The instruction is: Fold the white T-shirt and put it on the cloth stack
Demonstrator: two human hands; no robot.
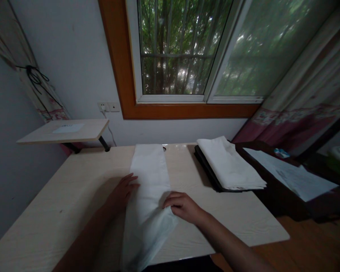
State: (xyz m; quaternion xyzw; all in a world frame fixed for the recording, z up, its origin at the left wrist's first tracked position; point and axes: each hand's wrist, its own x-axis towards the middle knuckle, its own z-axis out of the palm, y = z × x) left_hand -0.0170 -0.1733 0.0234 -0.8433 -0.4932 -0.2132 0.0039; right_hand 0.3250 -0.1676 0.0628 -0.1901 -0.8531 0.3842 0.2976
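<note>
A long strip of white cloth (149, 177), apparently folded lengthwise, runs from the back edge of the table toward me. Its near end hangs over the front edge and is rumpled. My left hand (121, 194) rests at the strip's left edge, open, with its fingertips lying on the fabric. On the right edge, my right hand (187, 208) has its thumb and fingers closed on the cloth. Small creases spread from that grip, and the fabric below it flares out to the right.
A folded white cloth stack (229, 164) lies on a black flat item (205, 168) at the table's right. A small raised shelf (92, 130) bearing a paper (68, 128) stands at back left. Beyond the pale table (243, 223), a white sheet (291, 175) lies on dark furniture.
</note>
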